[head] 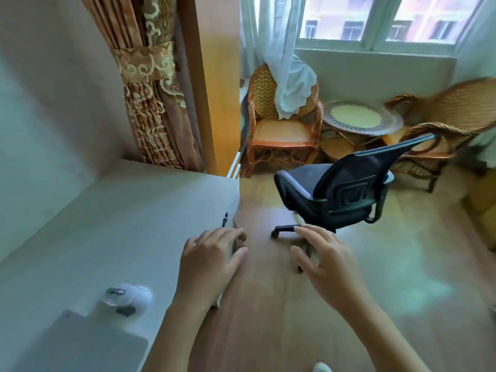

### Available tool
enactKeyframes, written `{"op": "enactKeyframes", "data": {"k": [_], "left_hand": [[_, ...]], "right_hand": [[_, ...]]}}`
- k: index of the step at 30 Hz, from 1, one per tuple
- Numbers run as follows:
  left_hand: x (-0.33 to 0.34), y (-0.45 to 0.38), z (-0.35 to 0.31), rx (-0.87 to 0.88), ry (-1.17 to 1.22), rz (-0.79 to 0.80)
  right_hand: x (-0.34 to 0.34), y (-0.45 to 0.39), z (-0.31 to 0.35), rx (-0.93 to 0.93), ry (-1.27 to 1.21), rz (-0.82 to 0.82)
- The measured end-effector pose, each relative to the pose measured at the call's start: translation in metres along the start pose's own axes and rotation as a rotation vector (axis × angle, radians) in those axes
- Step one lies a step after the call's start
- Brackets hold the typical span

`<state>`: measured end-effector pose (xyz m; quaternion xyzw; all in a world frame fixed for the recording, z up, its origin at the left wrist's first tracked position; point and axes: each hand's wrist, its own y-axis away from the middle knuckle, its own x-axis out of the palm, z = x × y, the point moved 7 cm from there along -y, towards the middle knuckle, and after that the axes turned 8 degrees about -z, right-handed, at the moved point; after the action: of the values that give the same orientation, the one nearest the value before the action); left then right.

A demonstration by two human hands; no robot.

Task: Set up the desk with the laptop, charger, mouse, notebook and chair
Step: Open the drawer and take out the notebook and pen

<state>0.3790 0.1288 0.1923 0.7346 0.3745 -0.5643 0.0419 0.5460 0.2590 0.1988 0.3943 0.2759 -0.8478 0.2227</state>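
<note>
on the white desk [112,210] at the left sit a closed grey laptop [88,345] and, just beside it, a white mouse [131,295]. a black pen [224,219] lies near the desk's far edge. the black chair [341,191] stands on the wood floor, apart from the desk, its back turned to the camera. both hands reach out toward it. the left hand [209,264] is over the desk edge, fingers loose, holding nothing. the right hand [327,261] is spread wide, holding nothing. 2 wicker chairs [279,122] stand by the window.
</note>
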Motion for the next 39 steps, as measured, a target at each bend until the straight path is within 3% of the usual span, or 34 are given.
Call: {"op": "enactKeyframes", "data": {"k": [9, 18, 25, 39], "left_hand": [[0.065, -0.021, -0.155, 0.258, 0.12, 0.067], [0.152, -0.017, -0.355, 0.442, 0.216, 0.174], [0.202, -0.012, -0.452, 0.558, 0.213, 0.259], [0.349, -0.144, -0.61, 0.725, 0.174, 0.335]], "right_hand": [[-0.105, 0.042, -0.122, 0.263, 0.067, -0.159], [-0.217, 0.074, -0.276, 0.419, 0.139, -0.233], [-0.269, 0.083, -0.356, 0.496, 0.153, -0.264], [-0.324, -0.044, -0.531, 0.627, 0.177, -0.33]]}}
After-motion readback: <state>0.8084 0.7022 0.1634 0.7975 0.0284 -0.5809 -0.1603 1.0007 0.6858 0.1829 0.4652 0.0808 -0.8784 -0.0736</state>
